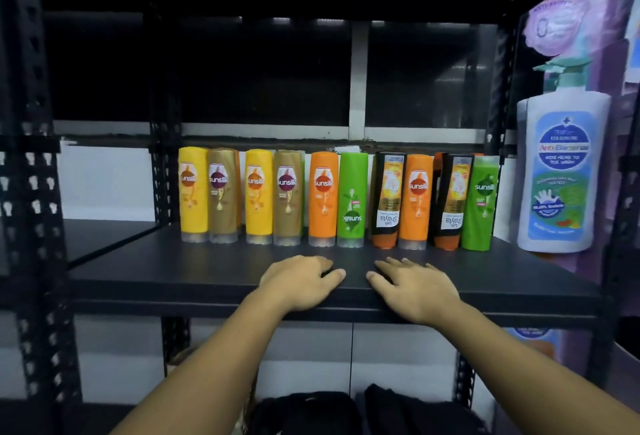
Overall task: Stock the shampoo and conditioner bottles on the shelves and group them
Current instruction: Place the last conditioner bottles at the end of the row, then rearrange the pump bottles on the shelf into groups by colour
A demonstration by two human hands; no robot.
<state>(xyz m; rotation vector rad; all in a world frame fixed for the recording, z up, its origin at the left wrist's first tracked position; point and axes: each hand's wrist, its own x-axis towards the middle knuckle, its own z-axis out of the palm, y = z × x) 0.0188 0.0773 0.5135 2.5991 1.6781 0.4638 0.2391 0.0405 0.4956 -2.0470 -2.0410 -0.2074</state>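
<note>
Left hand (298,282) palm down on shelf (173,282), fingers relaxed, empty | right hand (412,287) likewise, just beside | bottles (322,199) upright behind, untouched

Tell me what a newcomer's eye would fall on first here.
The colourful row of bottles at the back of the dark shelf: yellow, brown, orange, green and black ones, mixed together. Next, the large white pump bottle at the far right, taller than them. The left hand and right hand rest open, side by side, on the shelf's front edge.
</note>
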